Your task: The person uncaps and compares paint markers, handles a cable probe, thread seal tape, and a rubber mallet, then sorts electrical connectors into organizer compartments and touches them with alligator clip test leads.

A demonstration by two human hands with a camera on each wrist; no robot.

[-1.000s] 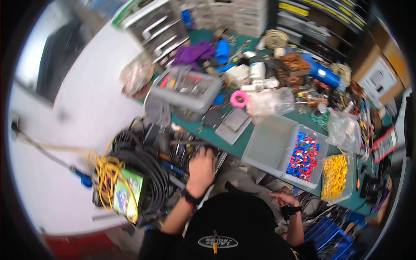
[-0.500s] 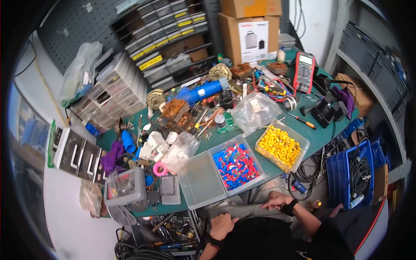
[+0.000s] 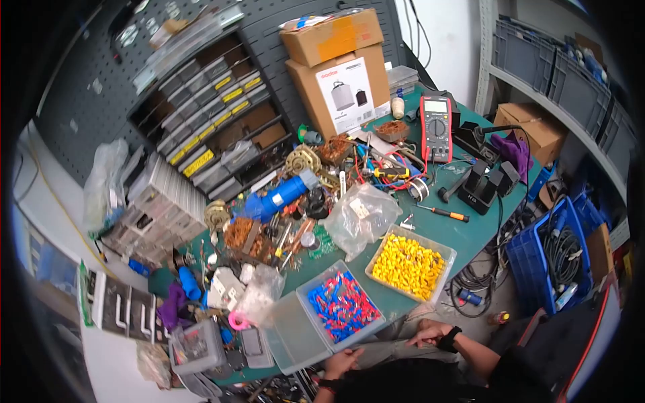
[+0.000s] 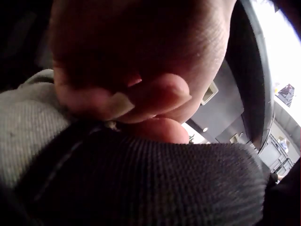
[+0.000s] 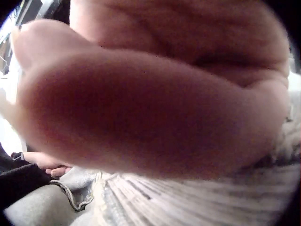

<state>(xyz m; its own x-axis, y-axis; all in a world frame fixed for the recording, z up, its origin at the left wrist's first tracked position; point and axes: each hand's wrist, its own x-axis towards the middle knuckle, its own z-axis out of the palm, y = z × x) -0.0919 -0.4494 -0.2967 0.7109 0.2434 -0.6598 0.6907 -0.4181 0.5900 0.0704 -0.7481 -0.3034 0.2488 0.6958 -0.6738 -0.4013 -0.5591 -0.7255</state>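
My left hand (image 3: 342,363) is low at the table's front edge, just below the lidded box of red and blue crimp terminals (image 3: 339,305). In the left wrist view its loosely curled fingers (image 4: 160,96) lie close over dark ribbed fabric (image 4: 141,179), with nothing seen in them. Over the grey trousers (image 5: 51,202) rests my right hand (image 3: 431,332), its index finger extended and nothing in its grasp. Above it on the green table (image 3: 376,269) stands a clear box of yellow crimp terminals (image 3: 408,267).
A red multimeter (image 3: 437,127), an orange-handled screwdriver (image 3: 443,213) and a plastic bag (image 3: 363,215) lie farther back. Small parts and a blue cylinder (image 3: 279,198) clutter the middle. Drawer cabinets (image 3: 208,114) and cardboard boxes (image 3: 342,87) line the back. A blue crate (image 3: 537,269) stands right.
The head view has swung right and up, bringing the multimeter and shelves into sight. My left hand has drawn back from the tool drawer to the lap; my right hand stays over the lap.
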